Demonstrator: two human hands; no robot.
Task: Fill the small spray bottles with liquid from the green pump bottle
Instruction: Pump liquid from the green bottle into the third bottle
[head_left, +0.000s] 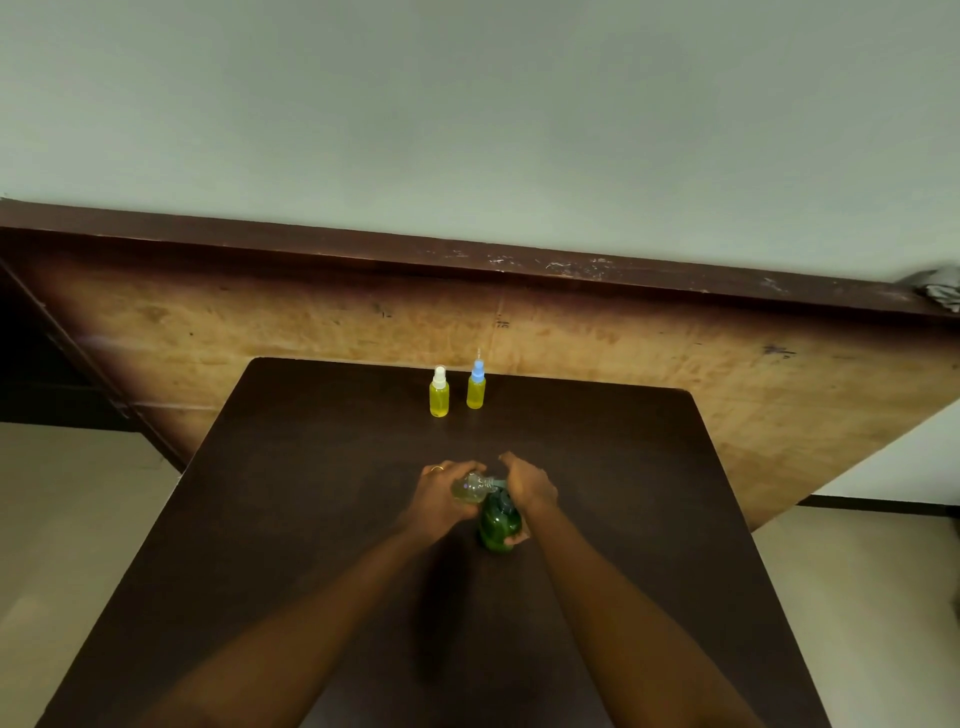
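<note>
Table (311, 519) centre, left hand (441, 499) gripping spray bottle (470, 488), right hand (527, 486) gripping green pump bottle (498, 522), edges far.

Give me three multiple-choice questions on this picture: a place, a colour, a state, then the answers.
1. Where does the white-capped spray bottle stand?
A. near the far edge of the table
B. by the person's elbows
C. on the floor

2. The second spray bottle beside it has what cap colour?
A. red
B. blue
C. black

3. How is the small clear bottle in the left hand held?
A. upright on the table
B. capped, lying flat
C. tilted, uncapped, neck toward the green pump bottle

Answers: A, it stands far beyond both hands; B, its cap is light blue; C, its bare neck points at the bottle the right hand holds.
</note>
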